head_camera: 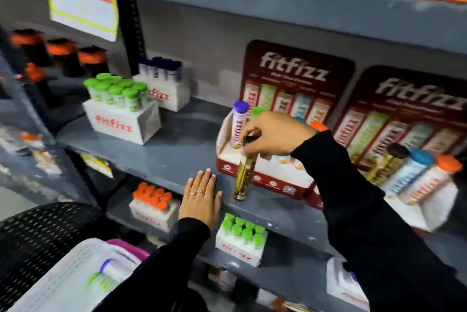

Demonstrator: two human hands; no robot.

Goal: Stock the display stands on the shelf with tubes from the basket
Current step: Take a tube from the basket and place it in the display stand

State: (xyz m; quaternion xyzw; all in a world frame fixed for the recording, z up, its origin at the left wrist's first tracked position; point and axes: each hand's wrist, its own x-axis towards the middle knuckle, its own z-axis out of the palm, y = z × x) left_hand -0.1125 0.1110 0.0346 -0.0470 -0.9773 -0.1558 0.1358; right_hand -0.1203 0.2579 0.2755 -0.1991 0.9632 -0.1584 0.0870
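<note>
Basket: the white basket (75, 271) sits lowest and closest, at bottom left, with at least one purple-capped tube (111, 267) lying in it.
Left hand: the left hand (201, 198) lies flat and open on the front edge of the grey shelf (177, 157), fingers spread, holding nothing.
Right hand: the right hand (275, 135) pinches the top end of a gold tube (243, 175) in its fingertips.
Gold tube: it hangs nearly upright, long axis vertical, bottom end at or just above the shelf; contact is unclear.
Where it must go: the red display stand (265, 175) is just behind and right of the tube, with a purple-capped tube (239, 122) already in its left end.
Nearer hand: the right, already over the stand.
Next move, likely: lift, carry back over a free slot, lower straight down.
Second stand: a second display stand (414, 185) farther right already holds three tubes.
</note>
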